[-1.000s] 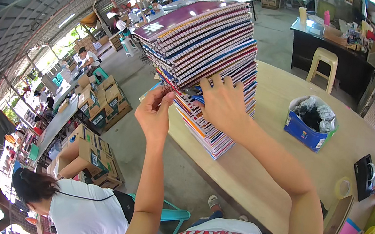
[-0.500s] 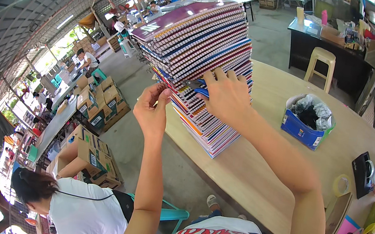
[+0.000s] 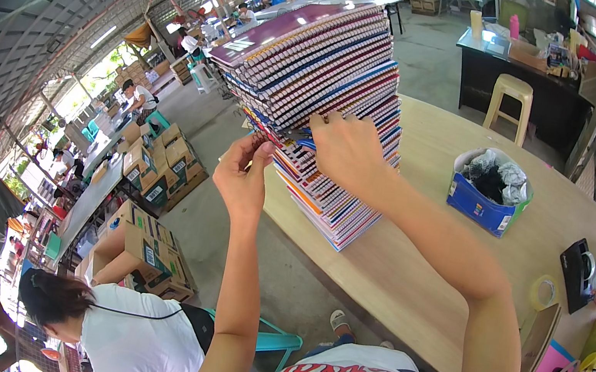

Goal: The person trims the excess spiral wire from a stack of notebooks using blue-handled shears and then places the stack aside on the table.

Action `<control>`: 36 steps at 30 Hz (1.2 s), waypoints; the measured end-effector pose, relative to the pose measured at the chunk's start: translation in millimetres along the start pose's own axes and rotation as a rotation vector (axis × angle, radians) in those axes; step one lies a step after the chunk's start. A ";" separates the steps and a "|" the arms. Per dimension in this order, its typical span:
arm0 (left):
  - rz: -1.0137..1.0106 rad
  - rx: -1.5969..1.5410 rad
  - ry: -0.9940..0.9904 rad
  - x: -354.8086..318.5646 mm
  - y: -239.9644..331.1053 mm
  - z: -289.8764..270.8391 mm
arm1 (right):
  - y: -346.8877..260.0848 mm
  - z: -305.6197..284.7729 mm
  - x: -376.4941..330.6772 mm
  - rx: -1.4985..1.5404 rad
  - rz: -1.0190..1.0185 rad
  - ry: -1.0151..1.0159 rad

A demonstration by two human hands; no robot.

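Head view: we stand at a wide wooden table (image 3: 458, 258) that runs from near right to far left, and on its left part rises a tall stack of spiral notebooks (image 3: 319, 104), leaning a little toward us. Our right hand (image 3: 346, 151) rests against the middle of the stack, fingers spread and tips tucked between the covers. Our left hand (image 3: 241, 177) is just beside the stack's near left corner, thumb and fingertips pressed together, pinching the notebook edges there. Farther right on the table sit a blue box of crumpled bags (image 3: 488, 189), a black tape dispenser (image 3: 580, 266) and a tape roll (image 3: 545, 291).
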State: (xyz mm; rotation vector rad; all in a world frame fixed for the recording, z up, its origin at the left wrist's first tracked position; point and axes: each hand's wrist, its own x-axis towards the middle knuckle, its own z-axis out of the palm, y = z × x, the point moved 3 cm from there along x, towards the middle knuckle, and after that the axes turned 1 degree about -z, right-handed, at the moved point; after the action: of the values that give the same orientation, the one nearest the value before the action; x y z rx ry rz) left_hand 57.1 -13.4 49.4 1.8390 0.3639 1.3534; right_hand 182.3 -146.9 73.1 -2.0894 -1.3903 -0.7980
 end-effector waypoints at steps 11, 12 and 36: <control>-0.023 -0.032 -0.033 5.4 12.6 -4.4 | 6.8 -14.7 -6.4 0.007 0.069 0.058; -0.021 -0.037 -0.059 5.9 13.7 -2.4 | 5.9 -16.0 -5.8 0.006 0.071 0.059; 0.025 -0.018 -0.093 19.7 19.2 -1.7 | 7.4 -24.4 4.5 0.020 0.039 0.062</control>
State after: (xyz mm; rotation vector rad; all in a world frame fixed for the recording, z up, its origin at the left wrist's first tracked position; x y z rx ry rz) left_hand 58.9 -12.2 76.9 1.8899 0.2809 1.2784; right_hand 185.8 -163.4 92.8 -2.0528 -1.3156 -0.8231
